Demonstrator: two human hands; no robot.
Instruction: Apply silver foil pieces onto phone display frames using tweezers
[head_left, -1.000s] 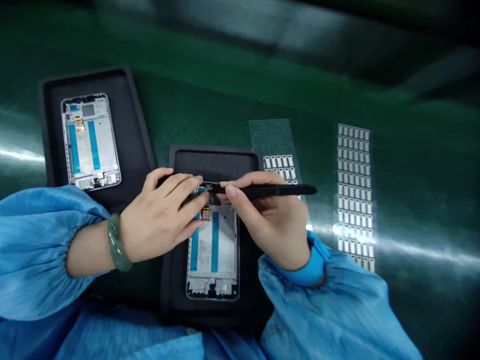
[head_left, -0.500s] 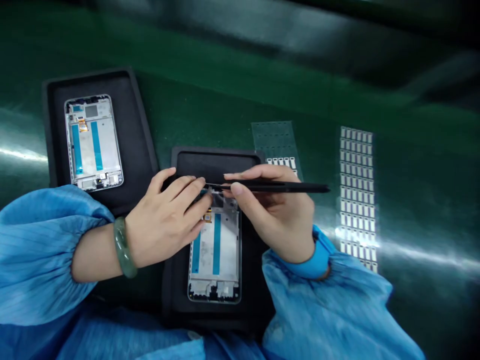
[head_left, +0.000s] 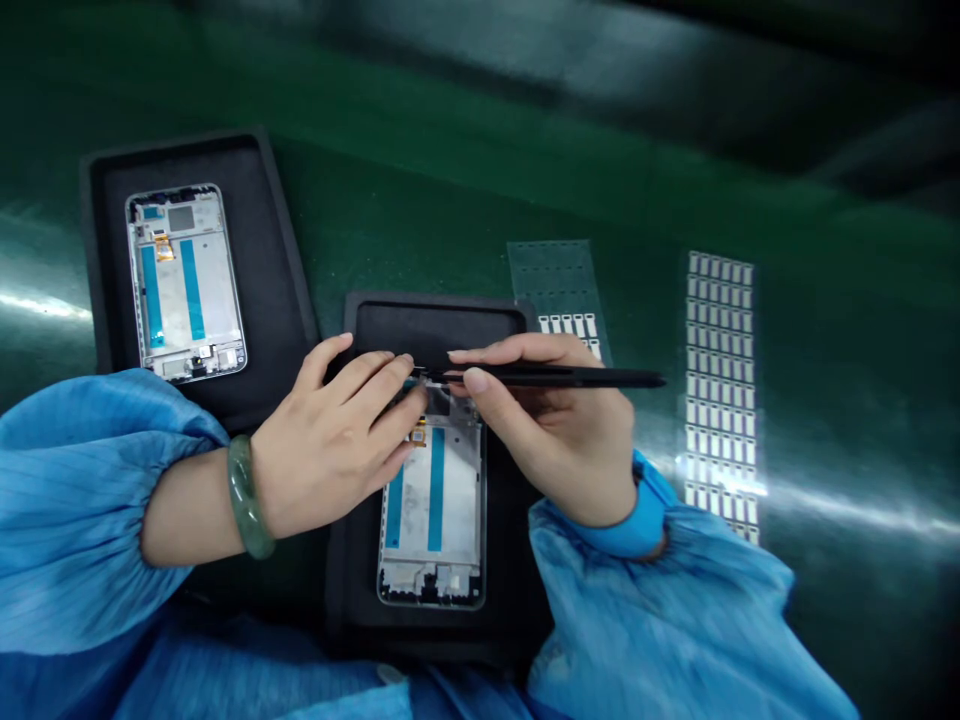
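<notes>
A phone frame with blue strips lies in a black tray in front of me. My right hand is closed on black tweezers, whose tips point left at the upper end of the frame. My left hand lies over the upper left corner of that frame, fingers spread, fingertips beside the tweezer tips. Whatever is between the tips is too small to make out.
At the left, a second black tray holds another phone frame. Behind my right hand lies a clear sheet with small white pieces. A longer sheet of pieces lies on the green table at the right.
The view has shifted slightly, so the sheets and my right hand appear a little further right. The tweezers remain in my right hand, and my left hand keeps its place on the frame.
</notes>
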